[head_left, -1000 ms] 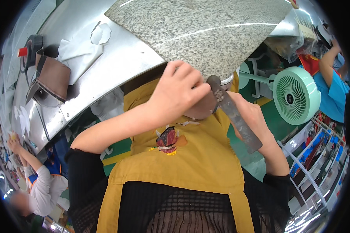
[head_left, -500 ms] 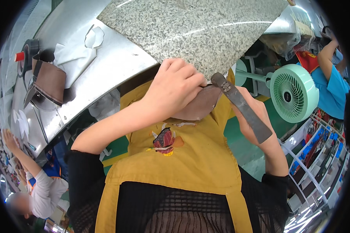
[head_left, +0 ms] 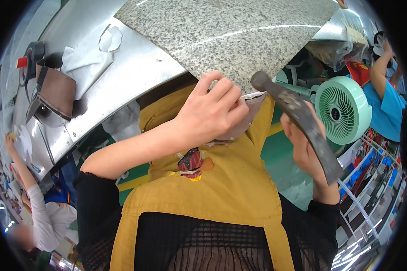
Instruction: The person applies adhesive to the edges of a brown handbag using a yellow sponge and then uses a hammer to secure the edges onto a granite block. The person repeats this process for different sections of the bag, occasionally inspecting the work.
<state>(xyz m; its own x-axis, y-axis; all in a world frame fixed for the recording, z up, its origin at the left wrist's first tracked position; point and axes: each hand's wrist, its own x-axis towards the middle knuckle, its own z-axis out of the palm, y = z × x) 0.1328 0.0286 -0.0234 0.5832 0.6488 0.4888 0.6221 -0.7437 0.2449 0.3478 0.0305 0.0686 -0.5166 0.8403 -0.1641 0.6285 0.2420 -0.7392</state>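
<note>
My left hand is closed, with curled fingers, on a brown leather-like piece at the near corner of a speckled granite slab. A thin white edge shows along the top of the piece; my hand covers much of the rest. In my right hand is a dark metal hammer, its round face toward the slab's corner and its flared end toward my wrist. The hammer's head hides most of its grip. In this view its face overlaps the piece's right end; whether they touch I cannot tell.
On the metal table at left lie a brown shaped leather piece, white scraps and a black roll. A mint-green fan stands at right. Co-workers are at far left and far right.
The hammer has come up closer to the camera, and my right hand has shifted right with it. My left hand has moved slightly right. The piece's white edge now shows.
</note>
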